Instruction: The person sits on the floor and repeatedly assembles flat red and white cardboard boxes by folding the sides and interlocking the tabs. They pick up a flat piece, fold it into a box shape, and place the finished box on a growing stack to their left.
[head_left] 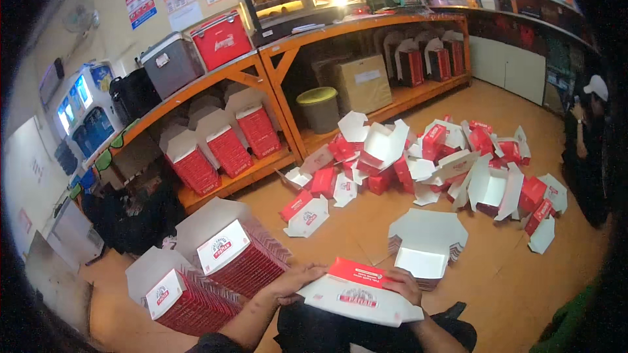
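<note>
Over my lap lies a red and white cardboard food box [356,301], its white lid flap toward me and a red side facing up. My left hand [297,282] grips its left end with the fingers along the edge. On the other end, my right hand [402,285] has its fingers bent over the red side. Just beyond the right hand stands a low stack of open boxes [422,263] with raised lids. Beside my left forearm are two tall nested stacks, a nearer box stack [190,301] and a farther box stack [245,255].
A heap of loose red and white boxes [386,150] spreads over the orange floor [353,238] ahead. Behind it, an orange wooden shelf [281,91] holds more box stacks, a carton [363,85] and a lidded bin [318,111]. A person [589,137] in a white cap is at the far right.
</note>
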Tool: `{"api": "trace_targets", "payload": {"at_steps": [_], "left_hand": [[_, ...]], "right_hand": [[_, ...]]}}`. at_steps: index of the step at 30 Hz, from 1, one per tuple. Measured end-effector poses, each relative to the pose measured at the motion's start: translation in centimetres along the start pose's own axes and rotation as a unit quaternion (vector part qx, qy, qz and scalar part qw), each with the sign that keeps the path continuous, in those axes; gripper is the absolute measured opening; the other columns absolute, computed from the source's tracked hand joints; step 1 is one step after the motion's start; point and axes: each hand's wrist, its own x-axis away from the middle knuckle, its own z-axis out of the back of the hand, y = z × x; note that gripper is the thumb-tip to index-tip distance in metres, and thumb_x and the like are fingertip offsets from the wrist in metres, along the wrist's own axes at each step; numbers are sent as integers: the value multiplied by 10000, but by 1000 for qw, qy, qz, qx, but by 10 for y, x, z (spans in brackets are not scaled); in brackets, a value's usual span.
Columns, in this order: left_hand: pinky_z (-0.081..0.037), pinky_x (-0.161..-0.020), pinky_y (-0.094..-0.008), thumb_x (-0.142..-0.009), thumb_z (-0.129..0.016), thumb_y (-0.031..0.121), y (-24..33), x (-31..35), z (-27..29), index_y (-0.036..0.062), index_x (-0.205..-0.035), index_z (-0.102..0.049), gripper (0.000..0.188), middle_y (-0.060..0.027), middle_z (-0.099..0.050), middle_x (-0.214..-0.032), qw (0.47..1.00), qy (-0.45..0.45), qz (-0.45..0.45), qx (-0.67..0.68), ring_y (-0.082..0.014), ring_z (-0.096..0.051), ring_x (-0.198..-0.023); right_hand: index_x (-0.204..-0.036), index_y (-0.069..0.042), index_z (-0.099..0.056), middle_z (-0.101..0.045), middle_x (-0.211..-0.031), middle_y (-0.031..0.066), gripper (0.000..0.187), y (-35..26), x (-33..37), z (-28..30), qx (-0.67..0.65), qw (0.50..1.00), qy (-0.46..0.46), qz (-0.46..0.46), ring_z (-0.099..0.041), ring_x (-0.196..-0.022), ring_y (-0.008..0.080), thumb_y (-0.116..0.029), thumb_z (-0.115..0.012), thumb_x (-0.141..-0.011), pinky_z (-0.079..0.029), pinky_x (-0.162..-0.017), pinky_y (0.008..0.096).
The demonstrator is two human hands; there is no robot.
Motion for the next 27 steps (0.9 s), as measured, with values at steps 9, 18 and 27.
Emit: {"api": "trace_targets", "payload": {"at_steps": [9, 18, 27], "left_hand": [[-411, -1011, -352, -793, -555, 103, -72, -8, 2, -3, -1358, -451, 584, -154, -544, -1279, 999, 22, -39, 4, -273, -506, -1198], [-478, -905, -376, -913, -622, 462, -48, 11, -62, -48, -1198, -573, 587, -171, -653, -1102, 973, 183, -78, -117, -237, -625, -993], [-476, -890, -343, -917, -647, 367, -50, -8, -33, -25, -1191, -580, 483, -123, -644, -1113, 976, 188, -71, 88, -188, -600, -1003]], "right_hand": [[-1090, 3, -619, -661, -1040, 112, 262, -13, 17, -4, -151, 873, -30, -463, -569, -1059, 209, -179, -658, -906, -451, -923, 367], [-1384, 17, -353, -507, -1307, 146, 524, -6, 36, -28, -477, 744, 190, -428, -503, -1196, 296, -210, -554, -957, -420, -1020, 457], [-1403, 24, -316, -499, -1309, 138, 619, 23, 38, -20, -353, 863, -24, -362, -484, -1200, 240, -57, -584, -851, -363, -1041, 374]]}}
